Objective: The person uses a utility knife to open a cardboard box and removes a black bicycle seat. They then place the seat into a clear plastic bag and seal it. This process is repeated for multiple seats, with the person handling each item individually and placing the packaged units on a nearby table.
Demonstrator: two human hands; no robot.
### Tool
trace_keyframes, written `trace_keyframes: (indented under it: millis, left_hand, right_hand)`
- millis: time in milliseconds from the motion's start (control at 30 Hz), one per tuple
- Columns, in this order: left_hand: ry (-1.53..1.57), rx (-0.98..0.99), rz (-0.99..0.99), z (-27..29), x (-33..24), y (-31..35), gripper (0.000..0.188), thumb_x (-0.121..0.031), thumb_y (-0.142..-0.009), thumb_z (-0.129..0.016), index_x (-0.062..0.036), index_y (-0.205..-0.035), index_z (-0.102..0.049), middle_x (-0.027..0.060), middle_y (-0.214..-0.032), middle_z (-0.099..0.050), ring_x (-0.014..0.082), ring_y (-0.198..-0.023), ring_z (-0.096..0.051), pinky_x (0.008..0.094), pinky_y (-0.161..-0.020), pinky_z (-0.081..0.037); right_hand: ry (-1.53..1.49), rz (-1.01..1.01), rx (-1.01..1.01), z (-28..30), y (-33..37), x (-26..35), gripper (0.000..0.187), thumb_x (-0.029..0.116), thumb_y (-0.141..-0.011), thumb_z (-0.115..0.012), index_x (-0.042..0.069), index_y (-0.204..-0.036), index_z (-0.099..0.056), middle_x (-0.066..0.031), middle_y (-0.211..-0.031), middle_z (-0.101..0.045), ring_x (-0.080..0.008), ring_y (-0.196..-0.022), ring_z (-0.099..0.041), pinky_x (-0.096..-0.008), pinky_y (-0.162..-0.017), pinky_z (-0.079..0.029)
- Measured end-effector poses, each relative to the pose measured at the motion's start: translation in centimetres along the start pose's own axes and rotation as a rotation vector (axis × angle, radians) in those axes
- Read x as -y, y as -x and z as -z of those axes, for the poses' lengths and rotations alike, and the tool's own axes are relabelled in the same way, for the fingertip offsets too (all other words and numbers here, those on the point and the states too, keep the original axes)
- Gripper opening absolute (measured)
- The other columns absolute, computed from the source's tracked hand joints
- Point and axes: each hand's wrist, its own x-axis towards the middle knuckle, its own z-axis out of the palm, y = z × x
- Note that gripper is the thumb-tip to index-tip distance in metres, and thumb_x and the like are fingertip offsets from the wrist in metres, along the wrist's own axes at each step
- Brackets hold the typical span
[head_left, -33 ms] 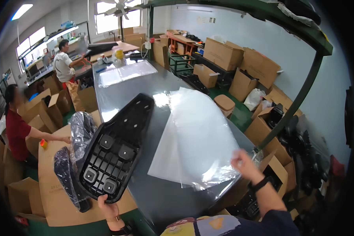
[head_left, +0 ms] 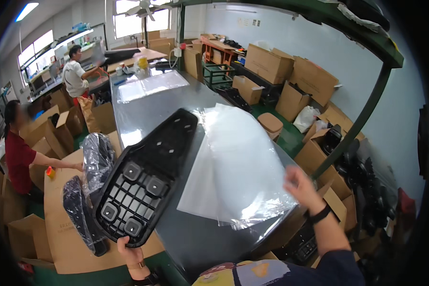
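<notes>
My left hand grips the lower end of a long black moulded plastic panel, thumb over its rim. The panel is tilted, its ribbed underside with several square pads facing me and its narrow end pointing away over the table. A stack of clear plastic bags lies fanned out on the grey table. Just off the right edge of the bags is my right hand, fingers loosely bent and apart, with nothing visible in them.
Bagged black parts lie on a cardboard sheet at left, where a person in a red shirt reaches toward them. Another person stands farther back. A green frame post rises at right, near boxes.
The panel has swung slightly, its far end shifting right and its underside turning more toward me. My right hand has moved slightly right and up, its fingers loosening.
</notes>
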Motion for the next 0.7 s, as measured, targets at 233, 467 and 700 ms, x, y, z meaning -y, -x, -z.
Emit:
trace_keyframes:
  millis: [233, 467, 700]
  left_hand:
    - [-0.007, 0.272, 0.315, -8.8, 3.2, 0.6, 0.057, -0.012, -0.068, -0.051, 0.0062, -0.122, -0.052, 0.019, -0.111, -0.063, 0.0336, -0.097, -0.064, 0.0409, -0.089, -0.053]
    - [-0.278, 0.725, 0.84, -17.7, 12.1, 1.6, 0.049, -0.011, -0.082, -0.059, 0.005, -0.127, -0.05, 0.0124, -0.115, -0.063, 0.0225, -0.102, -0.062, 0.0331, -0.091, -0.048]
    - [-1.166, 0.661, 0.448, -23.1, 23.2, -2.5, 0.04, -0.035, -0.091, -0.061, -0.0024, -0.114, -0.059, 0.0125, -0.1, -0.067, 0.0221, -0.09, -0.065, 0.0315, -0.076, -0.052]
  right_hand:
    - [0.634, 0.619, 0.341, 4.5, -9.7, 14.8, 0.089, 0.04, -0.063, -0.083, -0.002, -0.132, -0.044, -0.023, -0.128, -0.051, -0.0387, -0.117, -0.049, -0.0403, -0.1, -0.04]
    - [-0.016, -0.413, 1.05, 6.7, 2.4, -1.8, 0.069, 0.028, -0.07, -0.084, 0.001, -0.126, -0.054, -0.0089, -0.113, -0.064, -0.0158, -0.106, -0.056, -0.0319, -0.094, -0.043]
    - [-1.076, -1.11, 0.078, 7.8, 18.2, -16.1, 0.059, 0.039, -0.087, -0.066, 0.001, -0.129, -0.051, -0.0103, -0.125, -0.059, -0.0258, -0.117, -0.054, -0.0408, -0.103, -0.04]
